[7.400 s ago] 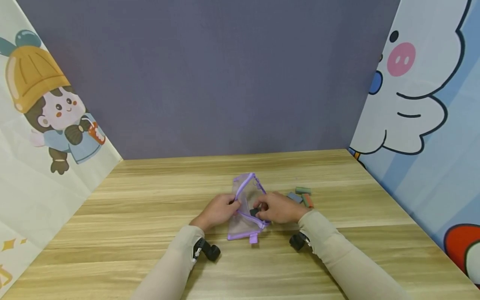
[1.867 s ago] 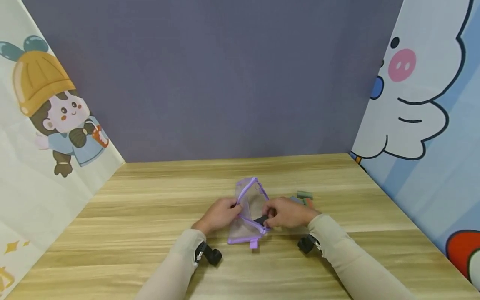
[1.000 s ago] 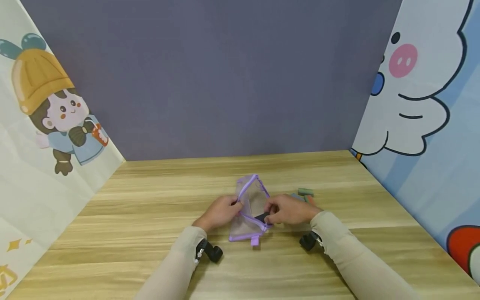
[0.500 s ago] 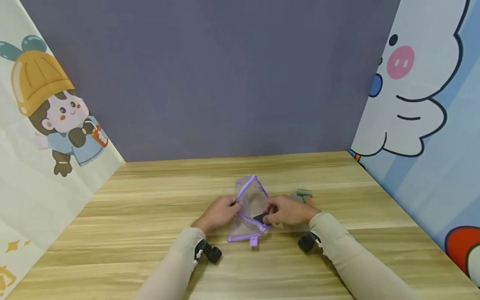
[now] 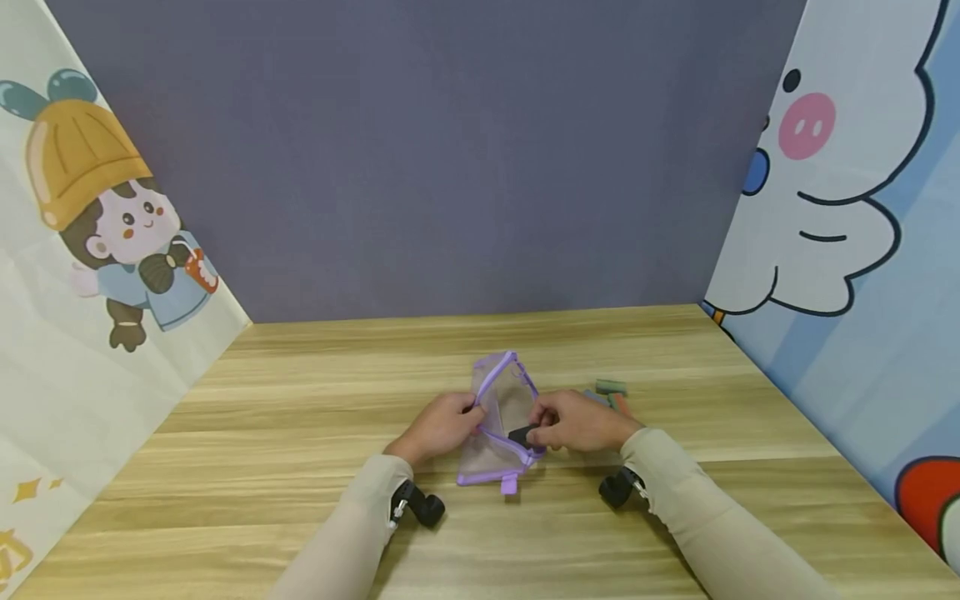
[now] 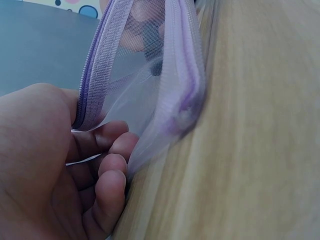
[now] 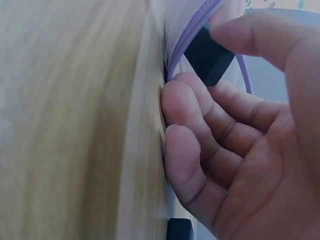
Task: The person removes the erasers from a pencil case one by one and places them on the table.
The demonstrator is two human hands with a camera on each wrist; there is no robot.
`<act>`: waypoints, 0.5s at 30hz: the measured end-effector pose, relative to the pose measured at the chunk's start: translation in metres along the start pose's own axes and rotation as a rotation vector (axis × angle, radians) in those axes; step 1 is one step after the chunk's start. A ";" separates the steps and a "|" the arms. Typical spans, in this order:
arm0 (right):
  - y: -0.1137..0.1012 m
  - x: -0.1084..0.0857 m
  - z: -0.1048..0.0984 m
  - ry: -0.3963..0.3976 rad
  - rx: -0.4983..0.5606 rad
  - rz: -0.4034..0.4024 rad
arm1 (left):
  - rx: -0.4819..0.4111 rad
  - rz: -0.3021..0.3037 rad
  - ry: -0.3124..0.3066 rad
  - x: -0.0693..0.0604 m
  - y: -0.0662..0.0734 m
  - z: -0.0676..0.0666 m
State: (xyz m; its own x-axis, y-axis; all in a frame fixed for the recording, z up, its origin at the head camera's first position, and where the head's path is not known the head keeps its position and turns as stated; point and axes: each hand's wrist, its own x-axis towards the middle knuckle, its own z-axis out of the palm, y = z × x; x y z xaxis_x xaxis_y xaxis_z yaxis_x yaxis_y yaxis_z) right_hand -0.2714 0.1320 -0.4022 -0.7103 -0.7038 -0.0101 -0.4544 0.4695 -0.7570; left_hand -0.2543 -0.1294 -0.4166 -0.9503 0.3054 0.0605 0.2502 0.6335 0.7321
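A purple-edged mesh zip pouch (image 5: 483, 457) lies on the table with its mouth spread wide. My left hand (image 5: 442, 425) pinches the zip edge between thumb and fingers; in the left wrist view the mesh (image 6: 145, 95) stretches away from those fingers. At the opening's right side, my right hand (image 5: 583, 419) pinches a small black block (image 5: 519, 435). The right wrist view shows the thumb on top of this black block (image 7: 207, 60), with curled fingers beneath, beside the purple zip (image 7: 192, 32). The block's far end is hidden by the pouch.
Behind my right hand lie a green piece (image 5: 611, 387), an orange piece (image 5: 619, 403) and a blue-grey piece (image 5: 596, 397), partly covered. A dark object (image 7: 180, 229) shows low in the right wrist view. A grey panel (image 5: 450, 167) stands behind the wooden table (image 5: 300, 375).
Compared with the oldest frame, my right hand sits slightly farther right and more of the black block shows. My left hand keeps its grip on the pouch. Over the last second hardly anything moves.
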 end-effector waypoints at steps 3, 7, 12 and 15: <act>0.000 0.000 -0.001 0.000 0.003 0.002 | -0.003 0.000 0.000 0.001 -0.001 0.001; -0.002 -0.002 -0.001 0.001 0.007 0.009 | -0.003 0.003 0.000 0.001 -0.002 0.001; -0.003 -0.002 -0.002 0.005 0.008 0.011 | -0.008 0.010 0.000 0.002 -0.002 0.001; -0.003 -0.002 -0.001 0.008 0.014 0.015 | -0.009 0.014 -0.002 0.001 -0.001 0.000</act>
State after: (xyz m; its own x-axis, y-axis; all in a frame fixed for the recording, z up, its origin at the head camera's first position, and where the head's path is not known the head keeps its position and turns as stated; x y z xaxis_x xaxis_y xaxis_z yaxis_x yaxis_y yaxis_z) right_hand -0.2692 0.1328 -0.3988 -0.7213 -0.6925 -0.0161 -0.4365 0.4725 -0.7656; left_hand -0.2553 -0.1298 -0.4177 -0.9462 0.3161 0.0695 0.2622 0.6226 0.7373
